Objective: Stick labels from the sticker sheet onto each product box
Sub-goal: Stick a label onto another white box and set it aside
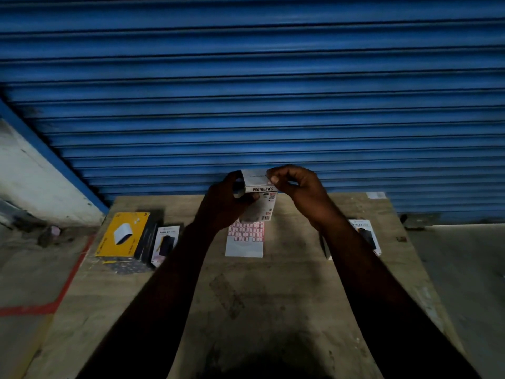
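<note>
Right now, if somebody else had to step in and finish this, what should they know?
Left hand grips the white Portronics box, raised above the table.
Right hand pinches the box's top edge; whether a label sits under its fingers is unclear.
Sticker sheet lies flat on the table below, its lower part already bare.
Yellow box and a Halley box wait at left, another Halley box at right.
Left to do: finish this box, then the others.

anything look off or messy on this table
Nothing stands out. The left hand and right hand hold the white box up. The sticker sheet lies flat on the table, its lower rows bare, which fits labels already peeled off.
</note>
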{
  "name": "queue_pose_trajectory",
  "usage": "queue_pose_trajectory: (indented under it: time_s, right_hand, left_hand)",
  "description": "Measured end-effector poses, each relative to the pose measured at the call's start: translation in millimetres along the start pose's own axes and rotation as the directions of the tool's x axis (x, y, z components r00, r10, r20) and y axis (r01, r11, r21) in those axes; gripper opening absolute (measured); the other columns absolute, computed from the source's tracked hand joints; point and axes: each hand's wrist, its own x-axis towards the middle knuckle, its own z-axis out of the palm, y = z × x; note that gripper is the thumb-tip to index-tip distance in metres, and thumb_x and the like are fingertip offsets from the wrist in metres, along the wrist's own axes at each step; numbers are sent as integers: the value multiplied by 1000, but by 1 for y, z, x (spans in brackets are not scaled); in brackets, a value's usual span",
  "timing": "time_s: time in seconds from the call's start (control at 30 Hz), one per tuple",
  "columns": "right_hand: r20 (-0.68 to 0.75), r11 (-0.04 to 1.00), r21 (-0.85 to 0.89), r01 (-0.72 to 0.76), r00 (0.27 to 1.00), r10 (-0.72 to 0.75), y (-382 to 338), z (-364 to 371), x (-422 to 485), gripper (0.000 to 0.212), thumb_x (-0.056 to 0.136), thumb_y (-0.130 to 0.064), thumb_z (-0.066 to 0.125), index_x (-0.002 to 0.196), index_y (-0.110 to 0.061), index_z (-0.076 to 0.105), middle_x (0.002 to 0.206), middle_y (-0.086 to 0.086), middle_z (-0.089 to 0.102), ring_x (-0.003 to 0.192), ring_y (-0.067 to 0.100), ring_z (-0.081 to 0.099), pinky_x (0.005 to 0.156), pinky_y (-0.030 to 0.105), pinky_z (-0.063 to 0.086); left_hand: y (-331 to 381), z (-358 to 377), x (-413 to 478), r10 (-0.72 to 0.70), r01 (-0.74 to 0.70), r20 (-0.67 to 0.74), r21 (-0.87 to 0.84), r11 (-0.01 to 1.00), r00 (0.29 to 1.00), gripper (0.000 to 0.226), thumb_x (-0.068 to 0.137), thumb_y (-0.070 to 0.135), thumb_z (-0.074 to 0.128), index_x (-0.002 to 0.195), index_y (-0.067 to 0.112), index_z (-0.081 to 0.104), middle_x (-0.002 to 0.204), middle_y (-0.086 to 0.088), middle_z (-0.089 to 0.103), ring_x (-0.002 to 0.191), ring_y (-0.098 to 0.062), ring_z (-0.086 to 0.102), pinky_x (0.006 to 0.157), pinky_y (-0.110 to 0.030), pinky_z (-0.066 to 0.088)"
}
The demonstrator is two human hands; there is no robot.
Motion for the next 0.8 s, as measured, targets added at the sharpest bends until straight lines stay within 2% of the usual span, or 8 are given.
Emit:
queue_pose_trajectory:
  time_s: [0.07, 0.13, 0.17, 0.3, 0.43, 0.67, 0.8]
  right_hand:
    - [11, 998, -62, -7, 1000, 8, 1, 0, 2, 10, 89, -16, 68, 88, -26, 70, 116, -3, 66, 110, 6, 60, 100, 25, 45]
    - [34, 983, -181, 23, 999, -17, 1, 0, 4, 12, 90, -18, 66, 88, -29, 69, 123, -3, 62, 112, 1, 54, 97, 10, 36]
    - [48, 974, -222, 41, 998, -32, 1, 0, 5, 14, 90, -18, 66, 88, -31, 69, 124, -3, 61, 113, 1, 53, 97, 9, 34]
    - [80, 945, -312, 102, 993, -81, 7, 0, 9, 16, 87, -18, 70, 90, -34, 70, 123, -3, 61, 118, 7, 53, 107, 29, 37]
    - [87, 936, -333, 113, 992, -89, 9, 2, 11, 13, 84, -18, 73, 94, -26, 73, 124, -2, 61, 119, 7, 53, 108, 31, 38]
    - [75, 923, -360, 138, 990, -118, 11, 3, 13, 19, 84, -13, 73, 95, -29, 72, 124, -3, 61, 120, 8, 53, 109, 36, 38]
    - [63, 919, -364, 154, 988, -140, 12, 4, 11, 26, 82, -21, 74, 89, -45, 67, 124, -6, 61, 121, 9, 53, 109, 44, 37]
  left_hand:
    - [1, -1, 0, 5, -6, -4, -11, 1000, 1000, 56, 87, 31, 69, 137, 21, 46, 133, -2, 58, 102, -25, 66, 84, -33, 54]
    - [2, -2, 0, 12, -12, 4, -9, 1000, 1000, 56, 87, 31, 69, 137, 20, 46, 134, -3, 57, 103, -25, 66, 86, -34, 54]
    - [2, -2, 0, 14, -13, 9, -8, 1000, 1000, 56, 87, 30, 69, 137, 20, 46, 134, -3, 57, 103, -25, 65, 87, -36, 54]
    - [2, -2, 1, 1, -1, 22, -14, 1000, 1000, 56, 87, 30, 69, 137, 20, 46, 133, -2, 57, 103, -25, 65, 88, -38, 54]
    - [-1, -2, 2, 4, -4, 29, 4, 1000, 1000, 57, 87, 31, 69, 137, 20, 45, 133, -3, 57, 102, -24, 65, 85, -36, 55]
    - [-3, -1, 3, -2, 3, 25, -17, 1000, 1000, 56, 86, 29, 69, 136, 21, 46, 131, -3, 57, 106, -23, 63, 87, -40, 56]
    - [-4, 0, 2, 2, -1, 25, -44, 999, 1000, 55, 85, 29, 70, 135, 22, 48, 130, -3, 59, 106, -22, 63, 86, -40, 56]
